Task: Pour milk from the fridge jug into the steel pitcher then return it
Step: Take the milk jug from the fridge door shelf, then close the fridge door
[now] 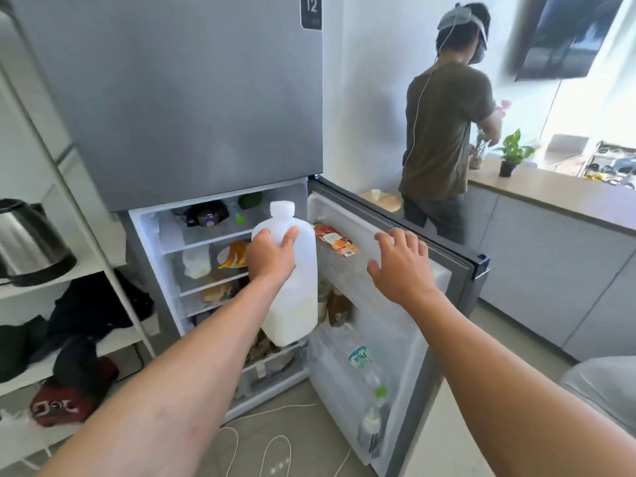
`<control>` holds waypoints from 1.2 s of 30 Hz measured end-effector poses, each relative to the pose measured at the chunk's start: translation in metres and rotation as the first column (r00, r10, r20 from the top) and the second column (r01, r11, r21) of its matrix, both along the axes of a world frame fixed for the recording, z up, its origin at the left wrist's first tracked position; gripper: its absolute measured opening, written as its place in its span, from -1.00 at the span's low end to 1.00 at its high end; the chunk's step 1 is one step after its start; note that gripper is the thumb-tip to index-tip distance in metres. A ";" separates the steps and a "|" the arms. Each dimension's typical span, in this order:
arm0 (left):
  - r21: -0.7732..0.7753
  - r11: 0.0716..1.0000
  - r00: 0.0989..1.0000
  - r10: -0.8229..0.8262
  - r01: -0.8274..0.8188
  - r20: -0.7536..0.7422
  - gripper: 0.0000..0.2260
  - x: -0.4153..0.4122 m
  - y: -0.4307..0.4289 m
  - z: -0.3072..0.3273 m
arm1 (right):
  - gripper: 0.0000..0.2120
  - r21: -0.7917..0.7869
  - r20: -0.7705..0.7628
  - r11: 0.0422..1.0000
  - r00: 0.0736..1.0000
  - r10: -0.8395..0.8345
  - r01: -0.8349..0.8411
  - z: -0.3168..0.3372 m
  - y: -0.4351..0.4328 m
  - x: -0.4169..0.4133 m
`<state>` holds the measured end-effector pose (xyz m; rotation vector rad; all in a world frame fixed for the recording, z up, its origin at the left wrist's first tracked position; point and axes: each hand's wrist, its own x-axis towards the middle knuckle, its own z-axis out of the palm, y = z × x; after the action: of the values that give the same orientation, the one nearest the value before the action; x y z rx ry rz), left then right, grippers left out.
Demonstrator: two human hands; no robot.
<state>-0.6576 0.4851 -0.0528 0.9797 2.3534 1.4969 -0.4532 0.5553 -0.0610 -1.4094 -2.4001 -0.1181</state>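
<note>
- Left hand [272, 256] grips the milk jug [296, 304] high on its body, fingers curled round the far side and thumb across the front; the hold is full and firm.
- Jug hangs upright in the air just in front of the open lower compartment of the fridge [192, 98], its white cap [282, 208] on. Milk fills only the lower part.
- Right hand [399, 266] rests on the top edge of the fridge door [461, 256], fingers spread and fairly straight, holding nothing.
- Steel pitcher is not in view, so whether the jug is coming out or going back cannot be told.
- Risks, as I judge them: the weight sits low while the grip is high, so the jug could swing and knock the packet [335, 241] or the bottles in the door shelves; a damp plastic wall could slip through one hand; the white cable [268, 411] on the floor could catch a foot when turning away.
- Readable writing: "12" on the dark sticker [311, 10] on the upper door, and "Plus" on a water bottle [359, 359] in the door. The packet's print is too small to read.
</note>
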 end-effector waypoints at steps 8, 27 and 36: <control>0.111 0.990 0.996 -0.089 0.088 0.006 -0.61 0.029 0.000 0.024 | -0.27 -0.201 0.198 0.946 0.956 -0.215 0.254 0.012 0.000 0.045; 0.123 0.983 0.991 0.130 -0.134 0.043 -0.57 -0.024 -0.047 0.032 | -0.53 -0.052 0.278 0.982 0.947 -0.161 0.182 0.027 -0.078 -0.016; 0.178 0.963 0.979 0.193 -0.203 0.071 -0.68 -0.070 -0.079 0.059 | -0.68 -0.129 -0.025 0.988 0.997 0.079 -0.082 0.046 -0.099 -0.076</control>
<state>-0.7273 0.4062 0.0057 0.7475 2.3678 1.8190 -0.5295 0.4558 -0.0146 -1.3588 -2.4837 0.0738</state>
